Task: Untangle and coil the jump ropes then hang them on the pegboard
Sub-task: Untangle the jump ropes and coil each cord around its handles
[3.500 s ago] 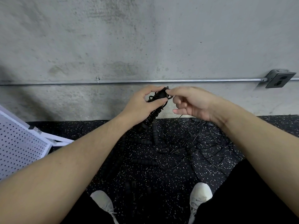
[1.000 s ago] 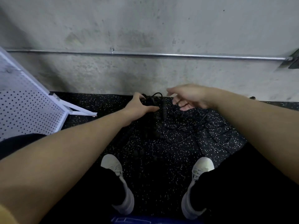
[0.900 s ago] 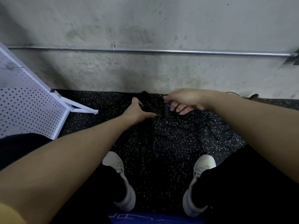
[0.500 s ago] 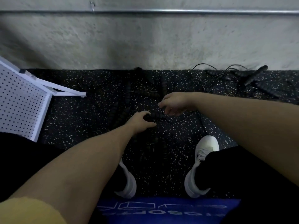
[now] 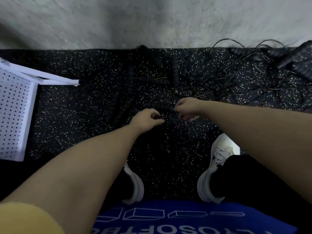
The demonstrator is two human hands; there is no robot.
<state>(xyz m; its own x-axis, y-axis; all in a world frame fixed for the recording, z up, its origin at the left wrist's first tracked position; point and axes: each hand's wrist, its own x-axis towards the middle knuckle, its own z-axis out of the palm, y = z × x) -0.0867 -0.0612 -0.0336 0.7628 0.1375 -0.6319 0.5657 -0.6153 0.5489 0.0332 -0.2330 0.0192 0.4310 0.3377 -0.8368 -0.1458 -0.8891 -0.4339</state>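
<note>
Item: our left hand [image 5: 146, 119], low over the black rubber floor with pale speckles [image 5: 70, 115]. Its fingers are curled in a narrow grip; something dark shows at the fingertips, but we cannot tell whether it is held.

Item: our right hand [image 5: 186, 108], just beside the left. Its fingertips pinch the near end of a black ribbed jump-rope handle [image 5: 158, 106], which lies level just beyond the left hand; the frame is too dark to show whether it rests on the floor or is lifted.

Item: tangle of thin black jump-rope cords [image 5: 236, 81], spread loose over the floor beyond the right hand and reaching the foot of the wall. It is uncoiled. Several more black ribbed handles [image 5: 130, 78] lie scattered beyond the left hand, and another cluster [image 5: 297, 63] sits at the far right by the wall.

Item: white perforated metal pegboard [image 5: 13, 112], at the left edge, well apart from the ropes; we see nothing hanging on it. A white frame bar [image 5: 55, 78] runs out from its top corner.

Item: grey rough concrete wall [image 5: 152, 21], across the top.

Item: two white lace-up trainers [image 5: 217, 159], below dark trouser legs, planted either side of the floor patch under our hands.

Item: blue mat with white printed outlines and lettering [image 5: 168, 220], at the bottom edge.
</note>
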